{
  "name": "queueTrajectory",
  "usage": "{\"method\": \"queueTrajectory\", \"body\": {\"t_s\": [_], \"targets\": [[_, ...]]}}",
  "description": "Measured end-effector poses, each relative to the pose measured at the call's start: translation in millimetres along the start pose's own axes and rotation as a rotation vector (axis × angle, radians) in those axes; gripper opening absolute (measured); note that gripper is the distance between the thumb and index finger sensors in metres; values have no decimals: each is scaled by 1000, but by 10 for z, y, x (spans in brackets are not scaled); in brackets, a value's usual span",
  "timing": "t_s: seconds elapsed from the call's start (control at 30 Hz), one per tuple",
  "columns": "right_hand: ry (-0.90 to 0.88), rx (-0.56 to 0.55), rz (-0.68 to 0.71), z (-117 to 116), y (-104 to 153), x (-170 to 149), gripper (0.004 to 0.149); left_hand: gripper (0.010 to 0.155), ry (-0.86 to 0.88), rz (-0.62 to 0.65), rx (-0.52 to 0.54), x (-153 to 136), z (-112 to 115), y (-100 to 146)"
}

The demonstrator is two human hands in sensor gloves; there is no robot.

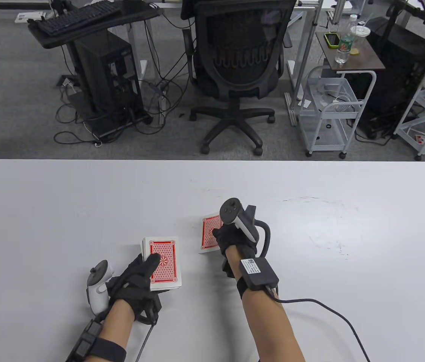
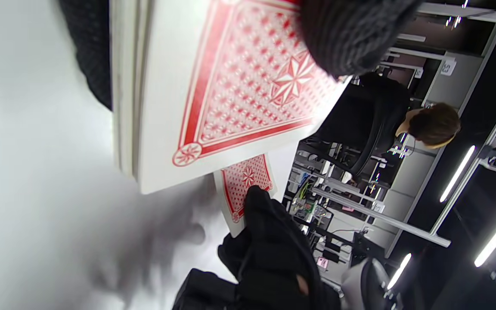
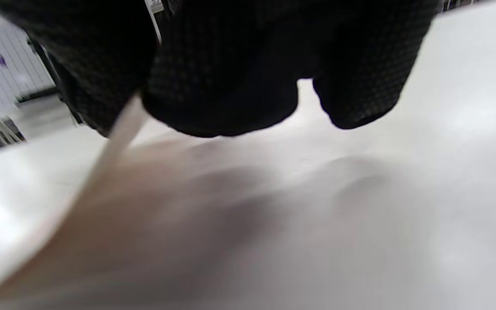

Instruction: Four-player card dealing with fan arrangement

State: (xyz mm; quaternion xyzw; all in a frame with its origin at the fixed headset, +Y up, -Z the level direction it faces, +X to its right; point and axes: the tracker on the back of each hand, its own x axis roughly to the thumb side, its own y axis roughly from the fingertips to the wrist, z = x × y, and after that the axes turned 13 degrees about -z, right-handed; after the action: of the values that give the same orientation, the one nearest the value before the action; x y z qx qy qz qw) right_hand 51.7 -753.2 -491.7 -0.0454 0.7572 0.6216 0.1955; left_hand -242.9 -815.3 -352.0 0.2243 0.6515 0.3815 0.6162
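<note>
Low in the frame, the left hand (image 1: 133,277) gripped the deck (image 1: 161,263) with thumb on top, while just beyond, right-hand fingers (image 1: 218,235) pinched one card (image 1: 209,233) above the counter (image 1: 65,211); a loose pinch might drop it askew.

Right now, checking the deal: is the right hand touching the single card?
Touching. Left wrist view shows the right hand with fingers overlapping the card.

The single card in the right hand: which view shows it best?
Table view: the single card appears red back up, held by the right hand, apart from the deck. The left wrist view shows it small, beyond the deck. The right wrist view shows only a blurred pale edge.
</note>
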Motion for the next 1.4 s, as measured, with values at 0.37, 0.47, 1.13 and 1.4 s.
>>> {"method": "queueTrajectory", "body": {"t_s": [0.37, 0.47, 1.13, 1.4], "targets": [[-33, -7, 37, 115, 146, -127, 74, 56, 33, 20, -26, 12, 33, -11], [-318, 187, 193, 176, 439, -112, 68, 56, 62, 34, -51, 12, 77, -11], [-740, 370, 370, 110, 819, -523, 64, 53, 68, 118, -104, -10, 356, 39], [-509, 248, 130, 313, 299, -1307, 70, 53, 44, 87, -6, -23, 132, -27]]}}
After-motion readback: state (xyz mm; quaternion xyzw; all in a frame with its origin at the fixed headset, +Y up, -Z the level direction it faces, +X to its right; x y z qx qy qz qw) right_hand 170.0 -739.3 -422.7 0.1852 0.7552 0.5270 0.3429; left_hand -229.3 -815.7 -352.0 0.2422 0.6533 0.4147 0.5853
